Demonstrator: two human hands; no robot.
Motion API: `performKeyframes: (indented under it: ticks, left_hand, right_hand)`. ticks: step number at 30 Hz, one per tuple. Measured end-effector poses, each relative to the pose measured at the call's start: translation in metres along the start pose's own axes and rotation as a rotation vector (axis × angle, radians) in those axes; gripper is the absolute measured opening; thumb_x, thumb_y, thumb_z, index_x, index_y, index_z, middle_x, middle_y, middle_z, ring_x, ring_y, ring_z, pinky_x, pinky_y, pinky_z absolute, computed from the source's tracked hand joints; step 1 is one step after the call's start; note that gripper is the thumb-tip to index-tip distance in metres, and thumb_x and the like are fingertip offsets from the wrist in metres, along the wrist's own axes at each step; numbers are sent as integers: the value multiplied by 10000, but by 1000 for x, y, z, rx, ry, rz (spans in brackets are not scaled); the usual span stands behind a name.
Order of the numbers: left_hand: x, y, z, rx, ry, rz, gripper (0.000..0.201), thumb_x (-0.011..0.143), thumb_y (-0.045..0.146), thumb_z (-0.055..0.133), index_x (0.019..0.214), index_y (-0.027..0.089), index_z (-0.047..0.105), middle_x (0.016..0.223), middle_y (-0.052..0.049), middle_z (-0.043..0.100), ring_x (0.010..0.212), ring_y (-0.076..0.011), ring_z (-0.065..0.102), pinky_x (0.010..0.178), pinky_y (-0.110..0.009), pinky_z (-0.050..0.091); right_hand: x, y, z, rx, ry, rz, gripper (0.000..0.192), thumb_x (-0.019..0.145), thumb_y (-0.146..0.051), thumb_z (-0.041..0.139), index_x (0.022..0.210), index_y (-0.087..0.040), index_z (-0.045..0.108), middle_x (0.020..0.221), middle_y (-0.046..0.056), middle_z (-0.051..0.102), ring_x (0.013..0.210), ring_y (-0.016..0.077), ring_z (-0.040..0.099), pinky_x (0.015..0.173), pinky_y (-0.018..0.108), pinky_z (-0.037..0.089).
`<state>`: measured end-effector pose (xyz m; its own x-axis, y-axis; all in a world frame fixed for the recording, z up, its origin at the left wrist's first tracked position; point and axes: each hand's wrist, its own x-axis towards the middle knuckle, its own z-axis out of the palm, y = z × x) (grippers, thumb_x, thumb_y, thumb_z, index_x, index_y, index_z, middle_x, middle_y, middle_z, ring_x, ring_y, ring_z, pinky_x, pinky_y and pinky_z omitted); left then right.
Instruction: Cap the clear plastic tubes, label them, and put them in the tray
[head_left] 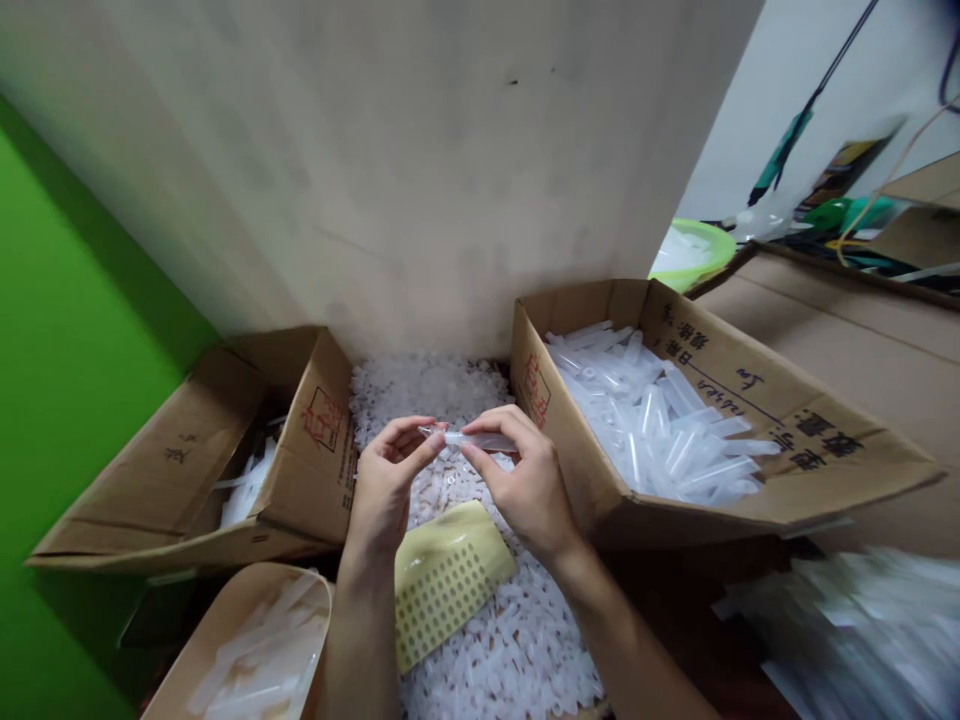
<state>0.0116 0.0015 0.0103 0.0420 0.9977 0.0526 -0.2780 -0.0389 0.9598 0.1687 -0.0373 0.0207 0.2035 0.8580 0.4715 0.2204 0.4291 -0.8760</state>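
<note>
In the middle of the head view both hands meet over a heap of small white plastic pieces (517,630). My right hand (529,480) pinches a translucent plastic tube (491,441) lying level between thumb and fingers. At the tube's left end, my left hand (384,480) pinches a small clear pointed piece (429,431). The two parts meet end to end; whether they are joined I cannot tell. Below the hands, a yellow sheet with rows of grey dots (450,585) lies on the heap.
To the right stands a cardboard box (577,440) full of translucent tubes (660,420). On the left is another cardboard box (300,480) with some tubes inside. A tan bin (217,610) holds more plastic pieces at lower left. Blurred clear strips (862,630) lie at lower right. A pale panel (412,180) rises behind.
</note>
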Motion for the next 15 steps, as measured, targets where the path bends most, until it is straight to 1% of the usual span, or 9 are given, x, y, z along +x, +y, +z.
performKeyframes:
  ticks: [3, 6, 7, 8, 9, 11, 12, 13, 15]
  left_hand:
    - [-2, 3, 2, -24, -39, 3, 300, 670, 274, 956, 877, 178, 761, 925, -57, 815, 911, -170, 753, 859, -256, 582]
    - [-4, 5, 0, 54, -83, 50, 273, 699, 243, 943, 904, 182, 774, 982, -70, 826, 925, -182, 768, 853, -266, 602]
    - [-5, 7, 0, 87, -90, 79, 262, 708, 232, 938, 911, 184, 779, 997, -72, 827, 933, -184, 770, 852, -265, 605]
    - [-7, 9, 0, 117, -96, 115, 246, 715, 222, 933, 908, 186, 784, 1001, -71, 829, 942, -186, 772, 856, -265, 608]
    - [-8, 11, 1, 144, -103, 157, 230, 720, 210, 929, 900, 189, 788, 998, -68, 830, 952, -188, 774, 864, -264, 610]
    - [-11, 16, 3, 197, -131, 243, 204, 731, 192, 921, 891, 195, 795, 985, -57, 832, 973, -189, 776, 897, -263, 608]
    - [-13, 18, 4, 221, -150, 274, 220, 733, 189, 921, 915, 200, 797, 1005, -54, 831, 998, -190, 773, 920, -264, 603]
    - [-14, 21, 5, 242, -167, 295, 275, 726, 197, 928, 966, 206, 794, 1051, -54, 827, 1025, -192, 768, 931, -262, 600]
    - [-15, 24, 5, 280, -190, 292, 397, 729, 267, 937, 1082, 215, 764, 1109, -53, 814, 1005, -187, 769, 887, -248, 607]
  right_hand:
    - [-1, -1, 2, 30, 13, -8, 41, 894, -164, 702, 917, -198, 707, 952, 46, 679, 890, 187, 690, 789, 303, 591]
    - [-1, 1, 1, 92, -10, 5, 14, 894, -189, 719, 907, -190, 716, 968, 51, 683, 911, 184, 699, 806, 297, 597]
    - [-1, 2, 0, 122, -27, 37, 34, 894, -212, 728, 915, -187, 719, 955, 50, 690, 871, 177, 704, 764, 284, 597]
    - [-1, 3, -1, 159, -41, 92, 80, 900, -254, 735, 933, -184, 718, 913, 43, 696, 780, 161, 698, 682, 262, 586]
    - [-1, 4, -2, 203, -48, 167, 146, 908, -317, 740, 954, -181, 709, 840, 28, 695, 652, 137, 665, 570, 234, 544]
    - [-1, 6, -3, 307, -44, 322, 306, 912, -472, 734, 972, -177, 676, 667, -22, 643, 419, 83, 497, 387, 193, 374]
    - [0, 7, -3, 354, -33, 375, 371, 905, -536, 727, 962, -176, 658, 607, -43, 606, 369, 66, 418, 352, 189, 303]
    - [1, 7, -4, 385, -22, 399, 411, 893, -577, 727, 938, -177, 643, 578, -53, 582, 359, 59, 382, 346, 188, 270]
    - [2, 6, -7, 395, -12, 377, 415, 875, -576, 749, 887, -178, 632, 598, -45, 587, 398, 60, 408, 375, 188, 295]
